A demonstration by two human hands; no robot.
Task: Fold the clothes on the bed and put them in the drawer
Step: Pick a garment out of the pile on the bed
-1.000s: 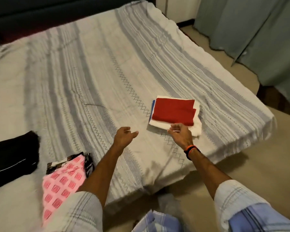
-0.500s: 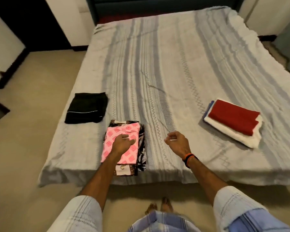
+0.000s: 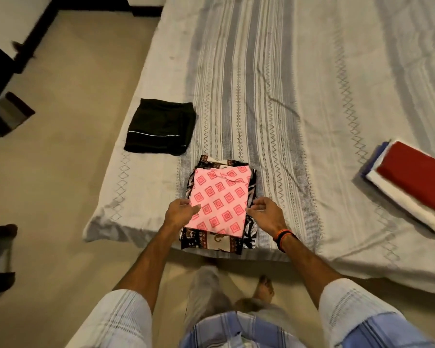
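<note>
Bed (image 3: 299, 71) edge carries the pink folded garment (image 3: 220, 199) atop a patterned stack; my left hand (image 3: 180, 213) and right hand (image 3: 265, 213) grip its opposite sides.

The room is lit dimly and warmly, giving the floor and the striped bed cover (image 3: 274, 96) a yellowish cast. Light falls fairly evenly on the bed cover, with only soft, short shadows beside the folded piles lying on it. Left of the bed cover the far corner sinks into near black. The wide lens bends the bed's edges outward toward the frame borders. Motion blur smears the red folded pile (image 3: 417, 177) at the right edge and the feet below the bed cover's near edge.
</note>
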